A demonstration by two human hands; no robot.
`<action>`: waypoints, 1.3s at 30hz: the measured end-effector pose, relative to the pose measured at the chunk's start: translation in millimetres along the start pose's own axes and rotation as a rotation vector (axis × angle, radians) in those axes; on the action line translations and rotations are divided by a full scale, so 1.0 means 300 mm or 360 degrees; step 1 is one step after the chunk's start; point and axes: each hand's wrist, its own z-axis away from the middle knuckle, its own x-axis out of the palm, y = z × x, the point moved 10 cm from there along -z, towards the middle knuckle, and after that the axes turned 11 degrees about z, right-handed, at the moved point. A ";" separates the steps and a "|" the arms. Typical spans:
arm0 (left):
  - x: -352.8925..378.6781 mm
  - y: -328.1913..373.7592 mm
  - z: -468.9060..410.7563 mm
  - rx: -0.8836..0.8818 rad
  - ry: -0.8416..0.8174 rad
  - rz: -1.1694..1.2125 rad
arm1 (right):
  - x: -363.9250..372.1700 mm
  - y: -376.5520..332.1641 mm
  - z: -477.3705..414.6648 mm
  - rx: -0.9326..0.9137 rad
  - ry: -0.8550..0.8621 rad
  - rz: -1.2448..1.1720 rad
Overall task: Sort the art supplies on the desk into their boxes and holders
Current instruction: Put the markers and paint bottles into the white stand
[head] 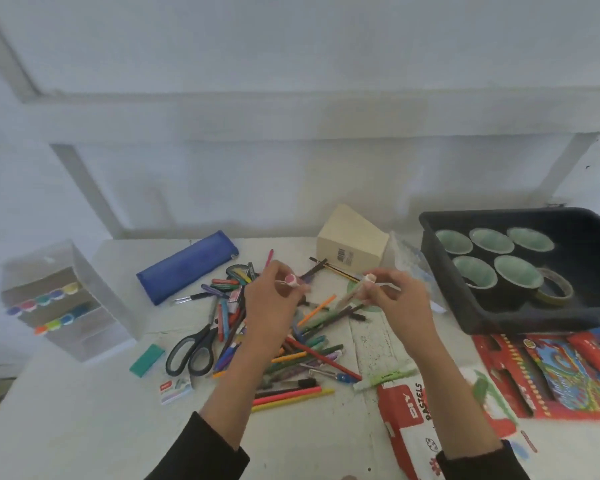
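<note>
A heap of coloured pencils, pens and crayons (pixel 291 348) lies in the middle of the white desk (pixel 84 420). Above the heap, my left hand (pixel 274 299) pinches a small pink-ended piece (pixel 290 279) at its fingertips. My right hand (pixel 395 296) pinches a pale marker-like stick (pixel 352 295) with a whitish cap end near my fingers. The two hands are apart, a short gap between them. A clear drawer box (pixel 66 299) with coloured paint pots stands at the far left. A red pastels box (pixel 406 410) lies at the front right.
Black scissors (pixel 194 351), a green eraser (pixel 147 360) and a small white eraser pack (pixel 174 389) lie left of the heap. A blue pencil case (pixel 187 266) and a cream box (pixel 354 245) sit behind. A black tray (pixel 440 271) with green cups and tape stands right, above a red crayon packet (pixel 551 372).
</note>
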 end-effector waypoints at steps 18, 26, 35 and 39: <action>-0.955 -0.020 0.303 0.0126 0.1138 -0.0205 | 1.007 -0.516 0.245 -0.1052 -0.1114 0.0057; -1.001 -0.093 0.135 0.0083 0.0851 -0.0780 | 1.200 -0.587 0.297 -0.1478 -0.1086 0.0372; -1.004 -0.140 -0.015 -0.0203 0.0500 -0.1590 | 1.363 -0.554 0.248 -0.1664 -0.1027 0.1303; -1.010 -0.157 -0.045 -0.0274 0.0457 -0.1756 | 1.397 -0.548 0.289 -0.2124 -0.0747 0.1774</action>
